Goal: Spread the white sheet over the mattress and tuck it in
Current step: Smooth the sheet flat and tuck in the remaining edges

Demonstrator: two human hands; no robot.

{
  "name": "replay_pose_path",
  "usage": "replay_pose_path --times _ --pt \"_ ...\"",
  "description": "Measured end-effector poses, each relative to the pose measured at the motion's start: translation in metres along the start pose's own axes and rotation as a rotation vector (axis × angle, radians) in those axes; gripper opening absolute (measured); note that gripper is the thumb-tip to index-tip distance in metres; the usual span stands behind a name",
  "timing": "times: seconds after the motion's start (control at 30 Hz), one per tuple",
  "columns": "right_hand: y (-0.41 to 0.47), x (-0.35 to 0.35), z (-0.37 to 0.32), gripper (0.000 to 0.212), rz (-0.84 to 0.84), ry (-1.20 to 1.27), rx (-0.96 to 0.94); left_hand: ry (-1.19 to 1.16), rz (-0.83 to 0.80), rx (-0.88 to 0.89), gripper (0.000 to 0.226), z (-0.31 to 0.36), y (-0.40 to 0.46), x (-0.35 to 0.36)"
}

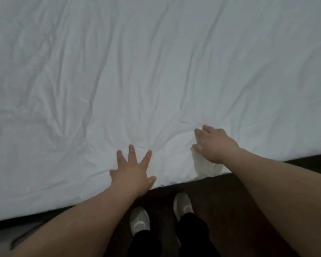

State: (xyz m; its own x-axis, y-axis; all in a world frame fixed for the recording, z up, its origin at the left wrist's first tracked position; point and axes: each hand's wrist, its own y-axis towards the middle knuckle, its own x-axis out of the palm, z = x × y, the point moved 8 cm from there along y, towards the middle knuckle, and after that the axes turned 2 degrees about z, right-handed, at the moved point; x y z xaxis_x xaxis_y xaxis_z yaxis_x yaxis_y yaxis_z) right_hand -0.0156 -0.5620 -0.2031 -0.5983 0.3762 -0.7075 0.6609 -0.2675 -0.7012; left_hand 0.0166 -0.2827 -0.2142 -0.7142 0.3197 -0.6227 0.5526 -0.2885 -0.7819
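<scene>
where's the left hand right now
In the head view the left hand lies flat, fingers spread, on the white sheet at the bed's near edge, lower centre, left of the right hand.

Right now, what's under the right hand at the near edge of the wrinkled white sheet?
The right hand presses on a bunched fold of the wrinkled white sheet at the bed's near edge. Its fingertips look curled into the cloth. The mattress underneath is covered, so it cannot be seen.

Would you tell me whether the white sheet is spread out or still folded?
Spread out, though wrinkled: the white sheet covers the whole visible bed top, creases running towards the near edge.
</scene>
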Motion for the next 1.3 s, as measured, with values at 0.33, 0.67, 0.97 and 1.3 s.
replay_pose_path --times 0.33,0.67,0.97,1.3 --pt "0.079 -0.104 0.145 0.065 0.263 0.024 0.087 -0.121 0.385 0.122 0.077 0.205 0.07 -0.115" --pt "0.019 -0.06 0.383 0.063 -0.091 -0.033 -0.055 -0.112 -0.074 0.035 0.083 0.412 0.048 -0.036" --pt "0.05 -0.115 0.492 0.074 -0.048 -0.003 0.046 -0.184 0.09 0.194 0.075 0.555 0.092 -0.131" --pt "0.023 -0.127 0.582 0.062 -0.005 0.164 0.326 0.014 -0.282 0.429 0.061 0.636 0.073 -0.115"
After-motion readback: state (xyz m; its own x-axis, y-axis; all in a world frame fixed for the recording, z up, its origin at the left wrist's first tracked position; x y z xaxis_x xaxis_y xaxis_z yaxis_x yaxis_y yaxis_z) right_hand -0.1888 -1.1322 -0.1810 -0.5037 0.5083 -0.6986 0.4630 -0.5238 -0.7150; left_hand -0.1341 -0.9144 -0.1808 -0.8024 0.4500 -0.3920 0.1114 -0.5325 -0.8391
